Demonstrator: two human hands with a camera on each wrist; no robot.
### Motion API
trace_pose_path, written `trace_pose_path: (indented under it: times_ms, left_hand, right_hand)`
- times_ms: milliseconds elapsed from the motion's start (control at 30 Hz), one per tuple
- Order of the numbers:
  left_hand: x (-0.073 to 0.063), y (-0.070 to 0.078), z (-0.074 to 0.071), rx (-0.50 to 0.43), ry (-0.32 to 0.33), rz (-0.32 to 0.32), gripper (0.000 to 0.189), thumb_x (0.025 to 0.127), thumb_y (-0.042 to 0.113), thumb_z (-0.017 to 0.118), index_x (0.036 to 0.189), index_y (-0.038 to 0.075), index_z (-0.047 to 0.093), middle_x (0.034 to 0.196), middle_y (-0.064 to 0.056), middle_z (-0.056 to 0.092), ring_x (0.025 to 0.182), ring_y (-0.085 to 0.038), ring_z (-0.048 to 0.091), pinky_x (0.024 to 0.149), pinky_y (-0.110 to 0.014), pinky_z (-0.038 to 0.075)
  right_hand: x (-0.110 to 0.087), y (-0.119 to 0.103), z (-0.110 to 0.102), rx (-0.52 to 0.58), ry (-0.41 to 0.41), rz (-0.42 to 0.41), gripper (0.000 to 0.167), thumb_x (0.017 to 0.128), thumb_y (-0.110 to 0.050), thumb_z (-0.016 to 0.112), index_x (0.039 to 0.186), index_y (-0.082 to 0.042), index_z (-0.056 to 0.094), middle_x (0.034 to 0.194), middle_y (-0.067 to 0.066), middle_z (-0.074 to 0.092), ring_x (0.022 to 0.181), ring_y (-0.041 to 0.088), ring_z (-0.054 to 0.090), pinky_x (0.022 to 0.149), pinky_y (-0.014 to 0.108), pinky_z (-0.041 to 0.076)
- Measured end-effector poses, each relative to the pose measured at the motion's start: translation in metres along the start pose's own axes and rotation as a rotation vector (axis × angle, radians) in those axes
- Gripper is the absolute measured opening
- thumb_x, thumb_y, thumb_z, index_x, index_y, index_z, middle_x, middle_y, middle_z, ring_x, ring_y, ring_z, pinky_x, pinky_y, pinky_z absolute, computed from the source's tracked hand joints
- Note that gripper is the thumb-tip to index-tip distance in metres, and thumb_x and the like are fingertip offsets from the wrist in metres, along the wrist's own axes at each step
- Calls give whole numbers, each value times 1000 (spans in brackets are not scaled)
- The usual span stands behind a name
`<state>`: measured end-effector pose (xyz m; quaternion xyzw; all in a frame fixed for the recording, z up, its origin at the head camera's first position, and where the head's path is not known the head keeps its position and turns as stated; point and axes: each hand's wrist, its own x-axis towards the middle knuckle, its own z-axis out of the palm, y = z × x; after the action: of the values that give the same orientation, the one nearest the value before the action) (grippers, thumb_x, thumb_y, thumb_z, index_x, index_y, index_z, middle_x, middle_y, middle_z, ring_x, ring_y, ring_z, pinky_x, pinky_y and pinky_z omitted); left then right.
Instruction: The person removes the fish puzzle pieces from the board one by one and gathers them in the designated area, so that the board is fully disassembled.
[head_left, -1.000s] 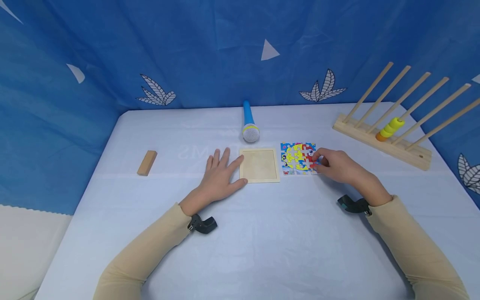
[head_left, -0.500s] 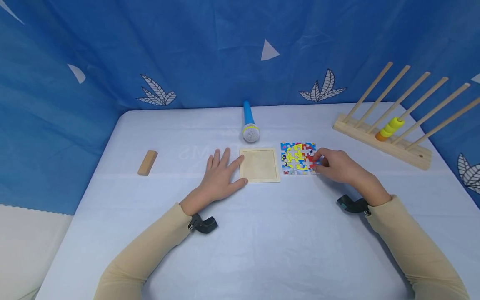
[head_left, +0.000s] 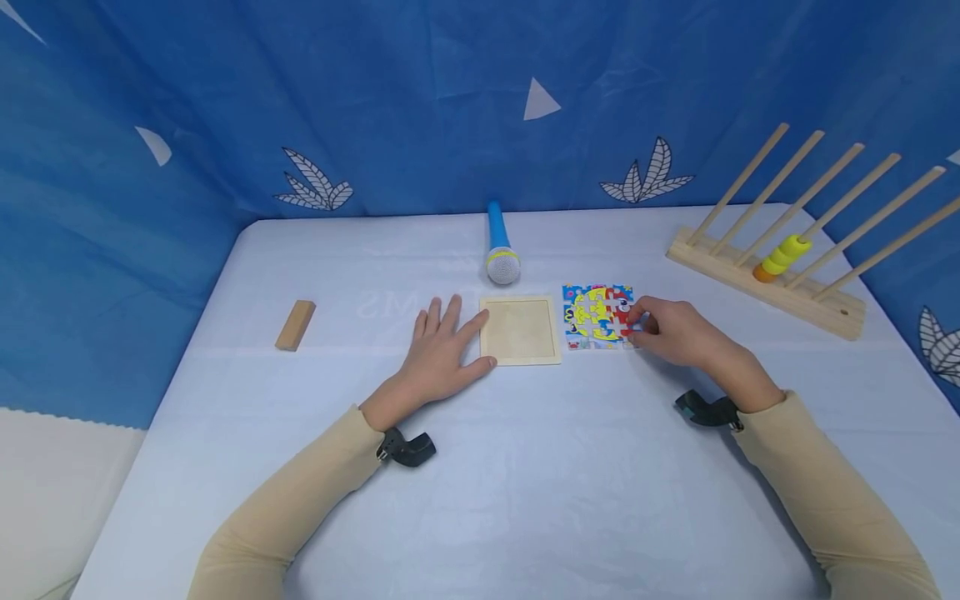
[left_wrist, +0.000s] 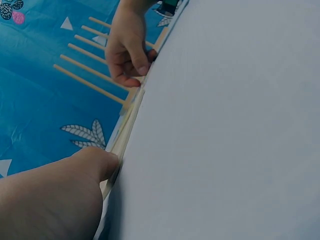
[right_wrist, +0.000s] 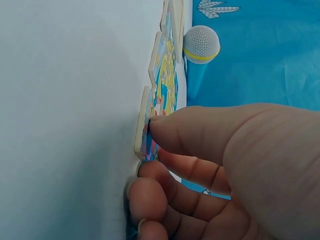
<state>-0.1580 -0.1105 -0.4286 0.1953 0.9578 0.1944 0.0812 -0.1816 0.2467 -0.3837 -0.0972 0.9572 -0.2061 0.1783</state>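
Observation:
A flat square wooden puzzle tray lies mid-table, its plain bottom showing. My left hand is spread beside it, with thumb and index fingertip on its left rim. Just right of the tray lies a jigsaw puzzle of a yellow and red cartoon figure on blue, its pieces fitted together in a square. At its right edge, my right hand pinches a puzzle piece between thumb and curled fingers. The thumb rests on the piece's top in the right wrist view; the fingers partly cover that edge.
A blue toy microphone with a silver head lies behind the tray. A wooden block is at the left. At the back right stands a wooden peg rack with tall rods and yellow and orange beads. A blue curtain hangs behind the table.

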Motion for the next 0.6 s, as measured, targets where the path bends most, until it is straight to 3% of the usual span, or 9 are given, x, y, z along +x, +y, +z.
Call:
trace_pose_path:
  times_ms: [600]
  left_hand:
    - [0,0,1,0,-5,-4,76,96,54,57,160,20,35,170,-25,10,157,-51,-2,124,-68,3]
  right_hand:
    - [1,4,1,2,1,-11,29,95,-17,69,117,-2,60,80,9,54,73,21,49,62,31,41]
